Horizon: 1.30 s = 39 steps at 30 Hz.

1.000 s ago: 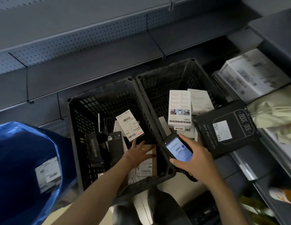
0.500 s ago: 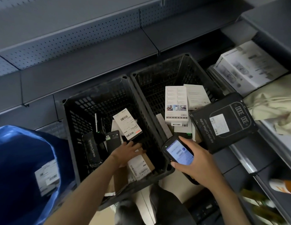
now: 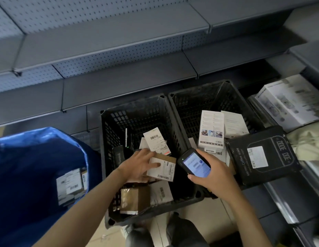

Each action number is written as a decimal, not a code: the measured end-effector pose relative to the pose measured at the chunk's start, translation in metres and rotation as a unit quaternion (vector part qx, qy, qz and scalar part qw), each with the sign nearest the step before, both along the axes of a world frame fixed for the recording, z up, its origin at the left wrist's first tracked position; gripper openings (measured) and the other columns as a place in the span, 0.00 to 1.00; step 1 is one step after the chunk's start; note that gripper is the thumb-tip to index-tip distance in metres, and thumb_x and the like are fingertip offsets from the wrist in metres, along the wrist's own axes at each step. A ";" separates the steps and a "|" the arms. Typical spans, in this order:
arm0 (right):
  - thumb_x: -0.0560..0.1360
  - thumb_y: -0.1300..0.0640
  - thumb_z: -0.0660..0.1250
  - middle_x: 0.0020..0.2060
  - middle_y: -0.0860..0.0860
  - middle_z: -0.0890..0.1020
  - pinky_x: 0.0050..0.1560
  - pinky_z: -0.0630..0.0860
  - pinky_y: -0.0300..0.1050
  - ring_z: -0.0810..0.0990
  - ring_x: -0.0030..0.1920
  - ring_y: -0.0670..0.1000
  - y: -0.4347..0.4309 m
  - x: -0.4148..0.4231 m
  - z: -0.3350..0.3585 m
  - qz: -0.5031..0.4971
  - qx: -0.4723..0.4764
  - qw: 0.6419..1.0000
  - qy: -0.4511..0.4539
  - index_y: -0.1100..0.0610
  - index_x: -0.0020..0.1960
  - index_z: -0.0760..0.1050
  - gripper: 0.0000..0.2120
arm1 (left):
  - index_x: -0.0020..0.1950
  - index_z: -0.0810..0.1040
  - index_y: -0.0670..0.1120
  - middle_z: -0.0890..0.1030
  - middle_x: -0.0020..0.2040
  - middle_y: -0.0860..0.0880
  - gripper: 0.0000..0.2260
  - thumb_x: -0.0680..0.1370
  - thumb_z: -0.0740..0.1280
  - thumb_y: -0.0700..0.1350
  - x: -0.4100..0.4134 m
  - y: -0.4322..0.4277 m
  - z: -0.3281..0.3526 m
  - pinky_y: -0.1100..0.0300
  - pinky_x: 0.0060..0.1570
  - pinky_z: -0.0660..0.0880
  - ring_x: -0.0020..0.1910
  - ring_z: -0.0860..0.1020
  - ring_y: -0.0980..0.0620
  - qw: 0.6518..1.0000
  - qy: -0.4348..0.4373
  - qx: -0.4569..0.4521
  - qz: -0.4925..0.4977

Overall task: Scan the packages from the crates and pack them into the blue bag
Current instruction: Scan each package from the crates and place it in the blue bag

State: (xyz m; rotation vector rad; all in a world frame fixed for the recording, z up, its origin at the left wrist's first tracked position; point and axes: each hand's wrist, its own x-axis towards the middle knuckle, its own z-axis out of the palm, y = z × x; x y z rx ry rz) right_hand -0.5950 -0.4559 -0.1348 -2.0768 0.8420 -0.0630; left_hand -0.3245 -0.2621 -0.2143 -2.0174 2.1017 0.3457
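Observation:
My left hand (image 3: pixel 137 165) grips a small brown cardboard package (image 3: pixel 164 167) with white barcode labels, lifted above the other packages in the left black crate (image 3: pixel 108 139). My right hand (image 3: pixel 211 175) holds a handheld scanner (image 3: pixel 193 162) with a lit screen over the wall between the crates. The right black crate (image 3: pixel 240 98) holds white boxes (image 3: pixel 211 131). The blue bag (image 3: pixel 21 166) stands open at the left with a labelled package (image 3: pixel 71 184) inside.
A black coffee scale box (image 3: pixel 262 157) leans on the right crate's near corner. A large white box (image 3: pixel 288 100) and pale cloth (image 3: pixel 308 141) lie on the right shelf. Grey pegboard shelving (image 3: pixel 119 50) stands behind the crates. Brown and white parcels (image 3: pixel 135 198) lie in the left crate's near end.
My left hand has taken hold of the brown labelled package and raised it from the crate's floor. The camera has tilted, showing more shelving. The scanner stays in my right hand.

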 end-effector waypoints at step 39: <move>0.69 0.40 0.79 0.49 0.32 0.77 0.37 0.68 0.22 0.75 0.45 0.34 0.024 0.106 0.038 0.098 0.052 0.992 0.065 0.40 0.66 0.74 0.29 | 0.71 0.72 0.56 0.70 0.73 0.48 0.27 0.75 0.69 0.63 0.053 0.060 0.072 0.37 0.62 0.73 0.73 0.66 0.37 0.939 -0.088 -0.188 0.275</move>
